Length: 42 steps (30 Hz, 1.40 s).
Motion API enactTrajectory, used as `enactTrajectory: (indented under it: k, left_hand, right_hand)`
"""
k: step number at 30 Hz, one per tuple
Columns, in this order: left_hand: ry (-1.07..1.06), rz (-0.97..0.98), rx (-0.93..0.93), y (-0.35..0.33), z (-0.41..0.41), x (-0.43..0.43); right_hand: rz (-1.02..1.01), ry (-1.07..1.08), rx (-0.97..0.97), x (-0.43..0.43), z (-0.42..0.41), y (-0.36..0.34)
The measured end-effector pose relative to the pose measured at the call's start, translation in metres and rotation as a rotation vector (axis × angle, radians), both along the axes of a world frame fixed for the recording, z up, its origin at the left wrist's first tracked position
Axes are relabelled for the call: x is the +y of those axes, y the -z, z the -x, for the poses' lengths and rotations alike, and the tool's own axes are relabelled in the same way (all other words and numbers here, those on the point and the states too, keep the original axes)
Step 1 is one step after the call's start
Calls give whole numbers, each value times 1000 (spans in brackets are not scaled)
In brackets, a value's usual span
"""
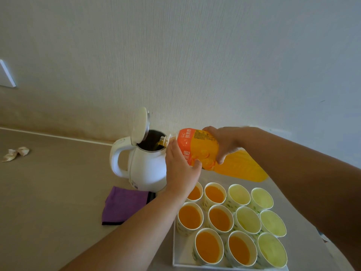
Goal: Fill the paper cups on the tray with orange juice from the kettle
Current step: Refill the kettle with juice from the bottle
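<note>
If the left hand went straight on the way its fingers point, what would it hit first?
The left hand holds the juice bottle near its neck. Straight on, it would probably meet the rim of the kettle first, then the wall; depth is hard to judge.

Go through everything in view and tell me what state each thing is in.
Kettle: upright, lid open, taking juice.
Juice bottle: uncapped, tipped, pouring.
Left hand: holds bottle near neck.
Right hand: grips bottle's body.
Orange cups: six, filled.
Pale cups: five, empty.
Purple cloth: folded, lying flat.
</note>
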State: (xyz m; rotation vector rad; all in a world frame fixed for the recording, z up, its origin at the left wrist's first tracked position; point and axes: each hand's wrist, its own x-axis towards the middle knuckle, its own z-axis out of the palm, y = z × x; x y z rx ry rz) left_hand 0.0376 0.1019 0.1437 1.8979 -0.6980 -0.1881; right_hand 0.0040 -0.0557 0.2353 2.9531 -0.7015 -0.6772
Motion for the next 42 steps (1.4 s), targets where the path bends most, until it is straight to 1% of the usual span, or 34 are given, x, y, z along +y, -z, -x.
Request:
enactTrajectory:
  k: [15,22,26,37,42]
  left_hand:
    - [-12,11,0,0,-1,-1]
    - [-72,32,-14,-1,-4,-2]
    - [-116,20,-2,-3,-7,-4]
    - [-229,-17,-43,-3,-6,-12]
    - [-228,-8,-43,0,-6,-12]
  right_hand:
    - [13,-5,4,-1,-2,0]
    - [22,-6,7,-2,-1,0]
    - [16,-5,6,-2,-1,0]
    - [11,-11,0,-3,1,1]
    - [18,-12,1,-3,1,0]
